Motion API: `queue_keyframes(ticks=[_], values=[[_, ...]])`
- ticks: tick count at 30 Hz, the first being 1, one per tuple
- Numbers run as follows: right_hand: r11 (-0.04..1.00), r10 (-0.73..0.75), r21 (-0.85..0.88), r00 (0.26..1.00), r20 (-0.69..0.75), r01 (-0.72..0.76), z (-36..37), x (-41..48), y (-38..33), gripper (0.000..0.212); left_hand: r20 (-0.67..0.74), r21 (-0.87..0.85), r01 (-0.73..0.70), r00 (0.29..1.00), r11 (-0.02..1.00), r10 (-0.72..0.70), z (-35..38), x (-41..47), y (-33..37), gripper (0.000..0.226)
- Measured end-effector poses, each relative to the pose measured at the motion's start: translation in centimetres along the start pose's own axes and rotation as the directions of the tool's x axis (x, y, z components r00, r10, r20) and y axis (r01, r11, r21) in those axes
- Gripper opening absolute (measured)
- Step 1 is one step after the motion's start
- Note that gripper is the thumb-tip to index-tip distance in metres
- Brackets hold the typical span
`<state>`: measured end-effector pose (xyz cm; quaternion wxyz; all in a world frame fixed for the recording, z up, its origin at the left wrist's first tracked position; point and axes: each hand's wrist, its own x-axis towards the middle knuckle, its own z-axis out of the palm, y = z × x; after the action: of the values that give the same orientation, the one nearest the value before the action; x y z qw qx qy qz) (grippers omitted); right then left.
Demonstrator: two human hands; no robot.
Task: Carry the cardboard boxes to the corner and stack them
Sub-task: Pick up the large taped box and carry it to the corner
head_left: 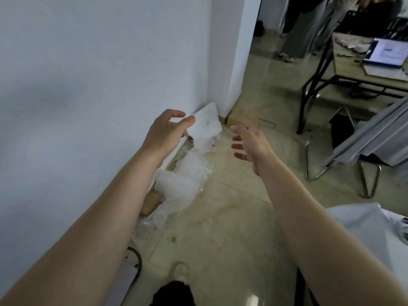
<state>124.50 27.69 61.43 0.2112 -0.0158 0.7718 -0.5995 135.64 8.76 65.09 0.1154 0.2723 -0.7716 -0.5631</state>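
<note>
While both arms are reaching forward over the tiled floor (220,228), the left hand (164,134) is hovering with its fingers (176,113) spread and loosely curled, gripping nothing, its fingertips overlapping the edge of a white foam block (206,122) at about 1 o'clock from the palm; whether they are touching it cannot be told. The right hand (251,144) is holding its fingers apart too, palm turned toward the left, closing on nothing. That foam block is leaning in the corner where the white wall (88,74) is meeting a white pillar (238,51). Crumpled clear plastic wrap (181,186) is trailing along the wall's foot toward 7 o'clock, partly covering a brown cardboard piece (151,202), the only cardboard showing. At 2 o'clock a table (353,69) is carrying an open laptop (386,51), its screen text being too blurred to read.
</note>
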Motion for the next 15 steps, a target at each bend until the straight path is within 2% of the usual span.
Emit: queue_keyframes(ticks=[7,11,15], values=[[0.997,0.071,0.024,0.987,-0.142,-0.069,-6.6,11.9,0.3,0.036,0.141,-0.013,-0.007,0.990,1.000,0.009,10.0,13.6,2.3,0.043],[0.994,0.111,0.031,0.969,-0.220,-0.106,-9.5,20.8,-0.6,0.039,0.210,-0.011,0.007,0.978,1.000,-0.004,15.0,22.8,3.8,0.034],[0.990,0.144,0.037,0.958,-0.247,-0.139,-11.9,28.6,-2.6,0.029,0.263,0.020,-0.016,0.965,1.000,0.011,19.3,31.7,5.8,0.038]])
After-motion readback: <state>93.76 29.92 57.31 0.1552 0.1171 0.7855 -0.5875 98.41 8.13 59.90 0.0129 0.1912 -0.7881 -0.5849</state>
